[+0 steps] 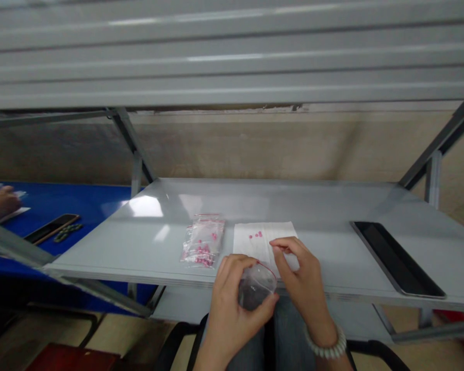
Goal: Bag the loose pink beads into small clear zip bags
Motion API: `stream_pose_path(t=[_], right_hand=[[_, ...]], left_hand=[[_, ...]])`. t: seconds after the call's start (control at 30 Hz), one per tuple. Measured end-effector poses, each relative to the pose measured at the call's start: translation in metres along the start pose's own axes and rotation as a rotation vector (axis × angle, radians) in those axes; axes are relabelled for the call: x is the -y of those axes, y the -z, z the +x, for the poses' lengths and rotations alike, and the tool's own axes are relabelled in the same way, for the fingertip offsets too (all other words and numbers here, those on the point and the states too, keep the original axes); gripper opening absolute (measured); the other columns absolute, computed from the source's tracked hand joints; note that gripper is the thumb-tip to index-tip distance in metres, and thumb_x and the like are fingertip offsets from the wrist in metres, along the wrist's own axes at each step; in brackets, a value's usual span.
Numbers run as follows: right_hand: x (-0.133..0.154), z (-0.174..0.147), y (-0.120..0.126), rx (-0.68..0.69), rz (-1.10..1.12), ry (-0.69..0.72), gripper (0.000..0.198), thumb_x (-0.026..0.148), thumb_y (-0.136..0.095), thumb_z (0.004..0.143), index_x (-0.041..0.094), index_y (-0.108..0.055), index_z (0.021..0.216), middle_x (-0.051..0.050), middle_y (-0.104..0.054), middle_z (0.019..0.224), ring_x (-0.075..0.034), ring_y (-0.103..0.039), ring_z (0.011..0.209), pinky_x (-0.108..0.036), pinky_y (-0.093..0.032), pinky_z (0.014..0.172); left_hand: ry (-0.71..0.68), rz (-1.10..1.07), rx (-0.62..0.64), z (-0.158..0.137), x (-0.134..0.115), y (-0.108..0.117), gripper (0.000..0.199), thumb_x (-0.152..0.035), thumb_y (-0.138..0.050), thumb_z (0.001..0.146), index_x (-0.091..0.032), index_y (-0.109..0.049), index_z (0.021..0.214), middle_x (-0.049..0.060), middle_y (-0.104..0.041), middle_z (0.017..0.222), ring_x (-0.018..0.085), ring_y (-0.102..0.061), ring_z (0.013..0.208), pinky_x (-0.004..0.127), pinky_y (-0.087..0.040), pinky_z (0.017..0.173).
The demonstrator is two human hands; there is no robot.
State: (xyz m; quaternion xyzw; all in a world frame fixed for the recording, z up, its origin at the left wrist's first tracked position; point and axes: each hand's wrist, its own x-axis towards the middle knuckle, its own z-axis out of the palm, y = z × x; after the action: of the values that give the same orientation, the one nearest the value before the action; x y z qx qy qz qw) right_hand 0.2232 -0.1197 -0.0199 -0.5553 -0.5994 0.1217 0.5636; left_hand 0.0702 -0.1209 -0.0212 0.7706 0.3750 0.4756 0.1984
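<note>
Bag (251, 296), held gaping at the near edge of the surface (320, 206) between the left hand's (232, 299) curled fingers and thumb, was presumably light, limp and slippery, best gripped beside its mouth; the right hand's (303, 273) fingertips nearly met, any contents indiscernible.

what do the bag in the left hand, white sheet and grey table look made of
The bag looks like thin, glossy clear plastic: it's see-through. The white sheet is probably paper or tissue: thin, flat, matte. The grey table is smooth and glossy, with bright reflections; painted metal or laminate, unclear.
</note>
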Motion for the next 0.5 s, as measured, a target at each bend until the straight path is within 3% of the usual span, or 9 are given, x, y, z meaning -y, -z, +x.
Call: stream_pose_path(t=[0.1, 0.17, 0.5], right_hand=[[-0.019, 0.022, -0.009, 0.17, -0.346, 0.059, 0.021, 0.01, -0.049, 0.087, 0.016, -0.067, 0.096, -0.009, -0.07, 0.092, -0.024, -0.062, 0.091, -0.035, -0.048, 0.085], [-0.024, 0.033, -0.017, 0.241, -0.45, 0.062, 0.019, 0.008, -0.052, 0.085, 0.015, -0.068, 0.092, -0.01, -0.07, 0.088, -0.025, -0.062, 0.09, -0.036, -0.048, 0.085], [-0.028, 0.048, -0.034, 0.266, -0.501, 0.007, 0.014, 0.009, -0.058, 0.085, 0.015, -0.068, 0.077, -0.01, -0.069, 0.079, -0.023, -0.062, 0.079, -0.032, -0.045, 0.075]], left_hand=[[0.007, 0.019, -0.051, -0.002, 0.005, -0.004, 0.029, -0.024, -0.07, 0.077, -0.022, -0.059, 0.104, 0.005, -0.064, 0.099, 0.024, -0.06, 0.094, 0.038, -0.05, 0.082], [0.008, 0.055, -0.097, -0.003, 0.008, -0.008, 0.027, -0.026, -0.07, 0.078, -0.022, -0.06, 0.102, 0.004, -0.065, 0.094, 0.024, -0.06, 0.088, 0.037, -0.049, 0.077], [0.014, 0.23, -0.212, -0.01, 0.019, -0.018, 0.028, -0.034, -0.073, 0.077, -0.02, -0.061, 0.098, 0.004, -0.065, 0.083, 0.023, -0.06, 0.075, 0.035, -0.047, 0.067]])
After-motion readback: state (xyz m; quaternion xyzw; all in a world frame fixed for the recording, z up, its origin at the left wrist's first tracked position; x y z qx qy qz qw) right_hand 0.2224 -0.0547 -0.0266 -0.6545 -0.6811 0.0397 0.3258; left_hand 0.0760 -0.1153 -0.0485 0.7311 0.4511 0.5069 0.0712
